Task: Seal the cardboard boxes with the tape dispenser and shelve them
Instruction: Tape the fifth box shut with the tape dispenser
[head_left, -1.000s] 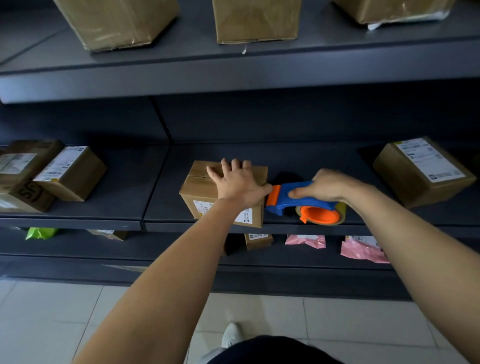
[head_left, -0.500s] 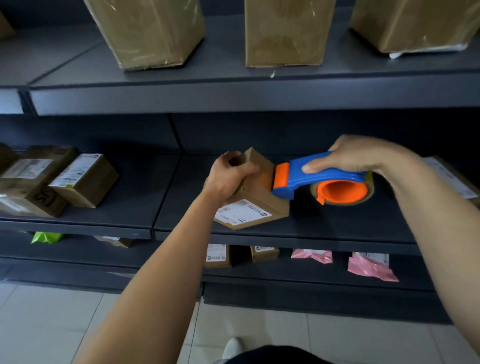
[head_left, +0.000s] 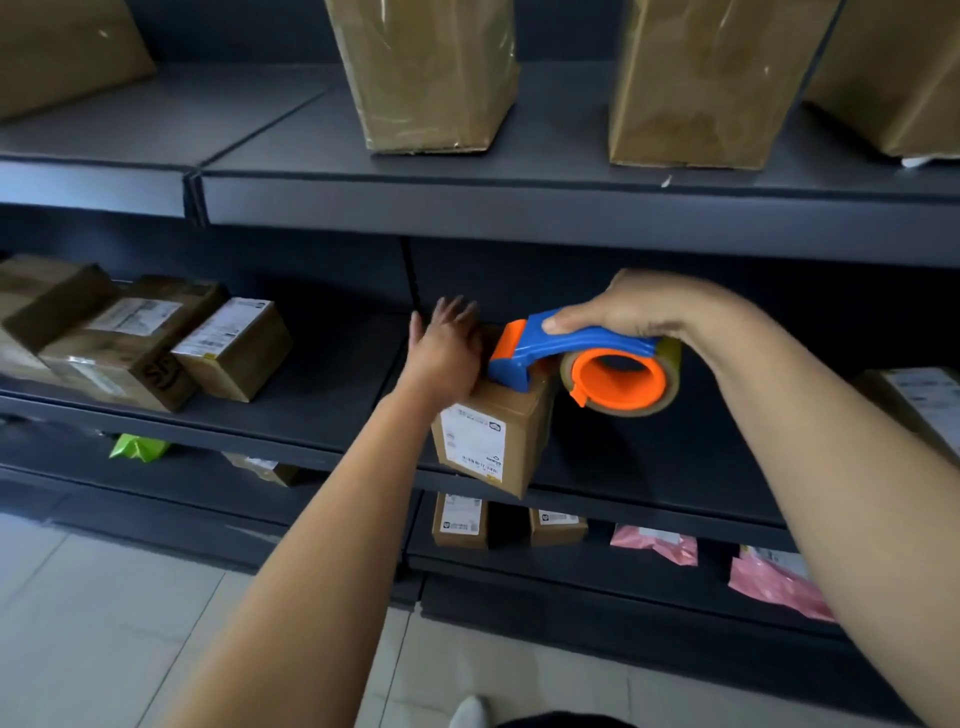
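Note:
A small cardboard box with a white label on its front stands on end at the front edge of the middle shelf. My left hand lies flat on the box's top left side, fingers straight. A blue and orange tape dispenser with a brown tape roll is gripped by my right hand. The dispenser's orange nose rests on the top of the box.
Several labelled boxes are piled at the left of the middle shelf, and another box sits at its right. Tall wrapped boxes stand on the upper shelf. The bottom shelf holds small boxes, pink mailers and a green bag.
The box was turned from lying flat to standing on end. My left hand went from gripping it to lying flat on it. The dispenser rose and now sits on the box's top.

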